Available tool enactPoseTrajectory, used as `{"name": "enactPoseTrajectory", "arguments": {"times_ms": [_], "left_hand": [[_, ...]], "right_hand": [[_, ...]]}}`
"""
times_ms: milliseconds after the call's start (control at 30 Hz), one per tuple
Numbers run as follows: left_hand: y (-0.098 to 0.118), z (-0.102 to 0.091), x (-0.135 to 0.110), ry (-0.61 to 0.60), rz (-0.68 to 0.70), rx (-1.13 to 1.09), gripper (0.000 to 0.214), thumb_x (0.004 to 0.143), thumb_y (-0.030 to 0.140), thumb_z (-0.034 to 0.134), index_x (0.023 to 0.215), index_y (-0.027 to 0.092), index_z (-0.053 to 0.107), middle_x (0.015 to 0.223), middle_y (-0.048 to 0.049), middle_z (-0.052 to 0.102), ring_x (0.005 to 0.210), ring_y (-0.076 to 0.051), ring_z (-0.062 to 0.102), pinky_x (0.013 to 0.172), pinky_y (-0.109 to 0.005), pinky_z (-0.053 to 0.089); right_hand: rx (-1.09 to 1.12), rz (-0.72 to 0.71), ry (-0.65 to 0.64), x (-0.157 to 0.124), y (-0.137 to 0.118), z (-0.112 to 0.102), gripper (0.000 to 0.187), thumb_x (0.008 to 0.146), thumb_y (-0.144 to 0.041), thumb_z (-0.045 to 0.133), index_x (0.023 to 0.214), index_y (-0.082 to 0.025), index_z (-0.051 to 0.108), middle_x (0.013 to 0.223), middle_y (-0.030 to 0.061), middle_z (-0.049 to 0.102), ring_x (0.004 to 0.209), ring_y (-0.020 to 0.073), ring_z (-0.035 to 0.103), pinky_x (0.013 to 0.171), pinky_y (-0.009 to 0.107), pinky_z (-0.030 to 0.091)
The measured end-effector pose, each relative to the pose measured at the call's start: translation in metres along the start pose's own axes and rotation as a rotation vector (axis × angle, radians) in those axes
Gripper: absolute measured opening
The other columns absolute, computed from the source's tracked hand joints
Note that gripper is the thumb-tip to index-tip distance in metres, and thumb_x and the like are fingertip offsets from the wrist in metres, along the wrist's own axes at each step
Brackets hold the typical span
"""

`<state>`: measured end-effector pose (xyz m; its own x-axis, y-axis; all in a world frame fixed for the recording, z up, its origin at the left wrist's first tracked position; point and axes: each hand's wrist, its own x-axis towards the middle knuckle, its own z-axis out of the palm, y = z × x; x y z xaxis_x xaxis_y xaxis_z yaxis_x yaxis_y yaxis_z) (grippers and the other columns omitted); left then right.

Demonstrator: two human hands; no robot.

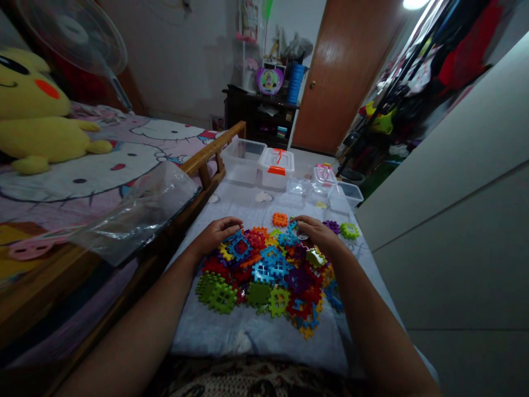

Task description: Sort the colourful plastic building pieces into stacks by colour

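Note:
A heap of colourful plastic waffle-shaped building blocks [260, 275] lies on a pale grey cloth [243, 333]. My left hand [217, 234] rests on the heap's upper left edge, its fingers curled close to a blue block [240, 247]. My right hand [316, 231] is over the heap's far right side, with its fingertips by another blue block [288, 237]. Whether those fingers grip anything is hidden. An orange block [280, 219], a purple block [331, 226] and a green block [349, 230] lie just beyond the heap.
Transparent plastic boxes [242, 160] and an orange-handled case [276, 168] stand beyond the cloth. To the left are a wooden bed rail [202, 162], a plastic bag [140, 215] and a yellow plush toy [37, 110]. A white wardrobe [446, 220] rises on the right.

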<state>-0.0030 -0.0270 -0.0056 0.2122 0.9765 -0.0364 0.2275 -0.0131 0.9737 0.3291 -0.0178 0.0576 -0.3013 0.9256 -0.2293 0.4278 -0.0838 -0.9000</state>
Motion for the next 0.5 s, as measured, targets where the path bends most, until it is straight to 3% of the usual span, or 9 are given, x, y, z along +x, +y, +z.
{"name": "enactPoseTrajectory", "arguments": {"times_ms": [100,267,367,500], "left_hand": [[0.005,0.001,-0.001,-0.001,-0.011,0.019,0.059,0.072,0.063,0.070,0.108,0.016,0.069,0.109,-0.0102,0.072,0.100,-0.030,0.066,0.085,-0.039,0.052],[0.009,0.002,-0.003,0.011,-0.021,0.037,0.061,0.070,0.065,0.070,0.107,0.017,0.070,0.108,-0.0095,0.072,0.098,-0.030,0.066,0.085,-0.039,0.052],[0.009,0.002,-0.003,0.010,-0.016,0.042,0.060,0.070,0.065,0.070,0.107,0.017,0.070,0.108,-0.0093,0.073,0.098,-0.030,0.067,0.085,-0.039,0.052],[0.008,0.001,-0.003,0.004,-0.009,0.044,0.059,0.071,0.064,0.070,0.107,0.018,0.070,0.109,-0.0095,0.073,0.099,-0.030,0.067,0.084,-0.039,0.053]], "right_hand": [[-0.164,-0.005,0.036,0.003,0.002,-0.002,0.045,0.087,-0.060,0.046,0.092,-0.020,0.066,0.089,0.0039,0.065,0.070,0.0162,0.057,0.058,0.026,0.044],[-0.635,0.068,0.018,0.020,-0.004,0.005,0.063,0.095,-0.061,0.029,0.063,-0.017,0.063,0.062,0.0066,0.060,0.060,0.0186,0.056,0.059,0.029,0.040],[-0.715,0.113,0.026,0.025,-0.010,0.013,0.061,0.096,-0.058,0.031,0.065,-0.017,0.066,0.059,0.0089,0.062,0.065,0.0216,0.061,0.062,0.030,0.040],[-0.782,0.101,0.010,0.016,-0.011,0.012,0.048,0.094,-0.055,0.042,0.086,-0.017,0.070,0.073,0.0085,0.069,0.071,0.0204,0.064,0.064,0.028,0.043]]}}
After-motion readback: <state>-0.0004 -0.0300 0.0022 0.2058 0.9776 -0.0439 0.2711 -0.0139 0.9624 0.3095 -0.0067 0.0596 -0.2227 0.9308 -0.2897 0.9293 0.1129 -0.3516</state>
